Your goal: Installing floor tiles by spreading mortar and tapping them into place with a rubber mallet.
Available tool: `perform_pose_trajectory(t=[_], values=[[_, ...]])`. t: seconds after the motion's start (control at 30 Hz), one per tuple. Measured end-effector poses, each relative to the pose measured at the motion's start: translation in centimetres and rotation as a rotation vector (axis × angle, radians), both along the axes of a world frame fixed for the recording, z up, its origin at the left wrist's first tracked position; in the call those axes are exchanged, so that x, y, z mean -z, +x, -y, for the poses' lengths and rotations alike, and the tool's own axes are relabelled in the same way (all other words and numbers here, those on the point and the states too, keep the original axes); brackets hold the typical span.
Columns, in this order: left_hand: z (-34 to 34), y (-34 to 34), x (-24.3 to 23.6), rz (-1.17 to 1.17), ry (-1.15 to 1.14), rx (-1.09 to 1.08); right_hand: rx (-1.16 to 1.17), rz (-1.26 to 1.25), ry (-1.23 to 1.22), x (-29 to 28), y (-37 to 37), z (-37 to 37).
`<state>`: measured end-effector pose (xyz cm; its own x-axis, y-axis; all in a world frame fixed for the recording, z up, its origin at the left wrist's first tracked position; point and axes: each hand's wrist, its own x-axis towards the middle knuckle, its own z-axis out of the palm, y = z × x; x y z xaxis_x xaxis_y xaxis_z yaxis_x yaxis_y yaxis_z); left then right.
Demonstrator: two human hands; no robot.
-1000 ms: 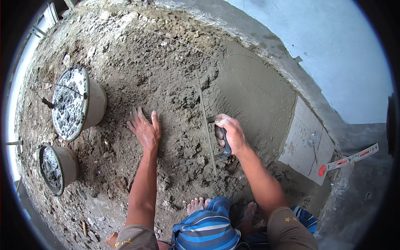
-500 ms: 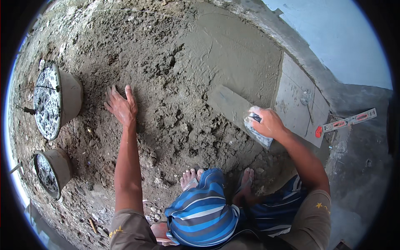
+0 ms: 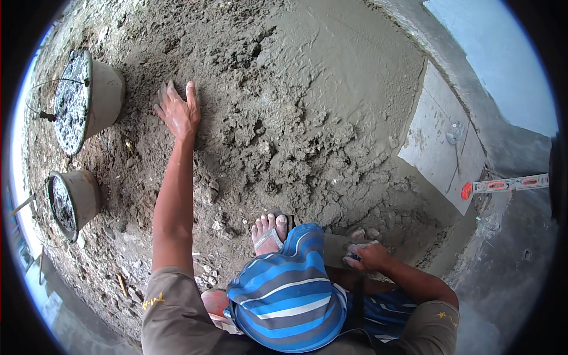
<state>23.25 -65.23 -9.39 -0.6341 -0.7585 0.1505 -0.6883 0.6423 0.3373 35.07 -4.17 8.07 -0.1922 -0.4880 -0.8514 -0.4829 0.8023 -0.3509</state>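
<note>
My left hand (image 3: 179,112) leans on the rough, damp mortar bed, fingers spread, with nothing held. Low at the right, beside my knee, my right hand (image 3: 368,257) is closed round the handle of a flat rectangular trowel (image 3: 336,251). Most of its grey blade is hidden behind the knee and hand. Lumpy wet mortar (image 3: 296,145) lies between my hands. Farther up, the mortar (image 3: 361,59) has been smoothed flat. Pale floor tiles (image 3: 435,139) border the smooth part on its right.
Two buckets of grey mix, a larger bucket (image 3: 107,94) and a smaller bucket (image 3: 89,194), stand at the left. A spirit level (image 3: 510,184) with a red end lies right of the tiles. A pale blue wall (image 3: 491,53) rises at the far right. My bare-toed foot (image 3: 269,232) is planted near the mortar.
My right hand has drawn the trowel off the mortar, back toward my knee. My left hand stays on the bed while the whole view has shifted.
</note>
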Motion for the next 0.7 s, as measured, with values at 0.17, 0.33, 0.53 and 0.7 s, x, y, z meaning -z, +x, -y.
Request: perform_pose_trajectory(t=[0.17,0.33,0.53,0.7], values=[[-0.1,-0.3,0.1,-0.004,0.002,0.018,0.121,-0.167,-0.035,1.9,-0.5,1.1],[0.0,-0.2,0.4,-0.012,-0.018,0.031,0.218,-0.368,-0.169,3.6,-2.2,5.7],[-0.1,-0.5,0.3,0.03,-0.07,0.012,0.356,-0.586,-0.3,5.5,-9.7,13.8],[-0.1,-0.4,0.1,-0.005,-0.053,0.019,0.261,-0.61,-0.204,5.1,-11.1,15.8]])
